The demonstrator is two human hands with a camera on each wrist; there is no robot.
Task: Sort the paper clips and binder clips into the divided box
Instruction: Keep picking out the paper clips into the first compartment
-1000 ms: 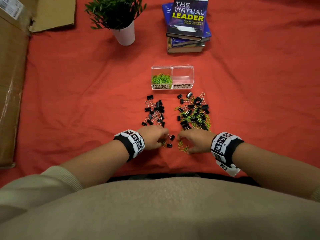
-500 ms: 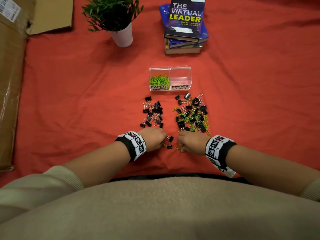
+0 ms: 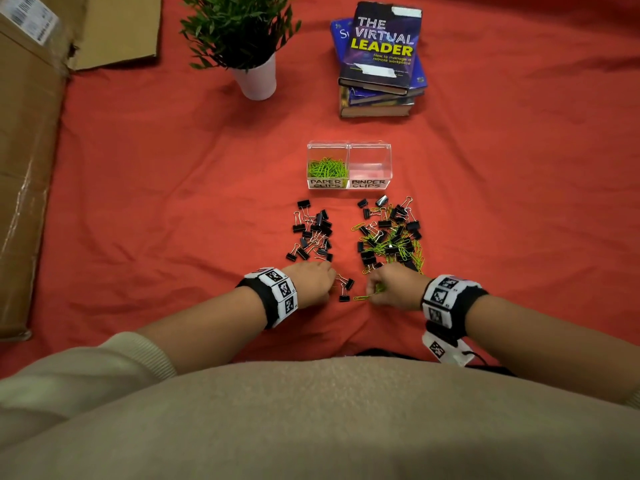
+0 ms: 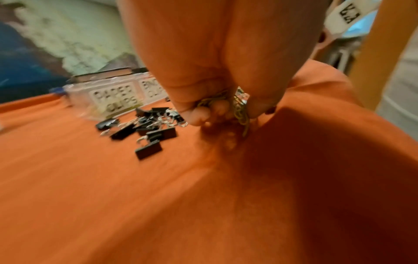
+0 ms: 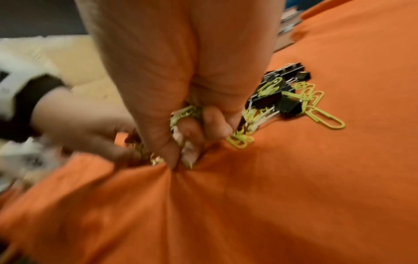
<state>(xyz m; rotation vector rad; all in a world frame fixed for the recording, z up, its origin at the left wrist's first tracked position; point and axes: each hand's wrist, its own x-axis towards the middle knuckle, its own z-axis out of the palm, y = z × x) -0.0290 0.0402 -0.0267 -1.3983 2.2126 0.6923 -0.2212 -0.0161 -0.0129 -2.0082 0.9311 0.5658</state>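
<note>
A clear divided box [image 3: 349, 147] stands mid-cloth; its PAPER CLIPS half holds green paper clips [image 3: 327, 168], and I see nothing in its BINDER CLIPS half. Below it lie a left pile of black binder clips [image 3: 313, 232] and a right mixed pile [image 3: 391, 237] of binder clips and green paper clips. My left hand [image 3: 313, 280] is curled round a bunch of clips [image 4: 239, 105], beside two loose binder clips [image 3: 346, 289]. My right hand [image 3: 393, 285] grips green paper clips [image 5: 185, 112], fingertips on the cloth near the mixed pile.
A red-orange cloth [image 3: 173, 188] covers the surface and bunches under the right fingertips. A potted plant [image 3: 249, 39] and a stack of books [image 3: 381, 60] stand behind the box. Cardboard [image 3: 31, 150] lies along the left edge.
Both hands have drawn closer together near the front of the piles, gathering clips; the right hand slid left and up toward the mixed pile's near edge.
</note>
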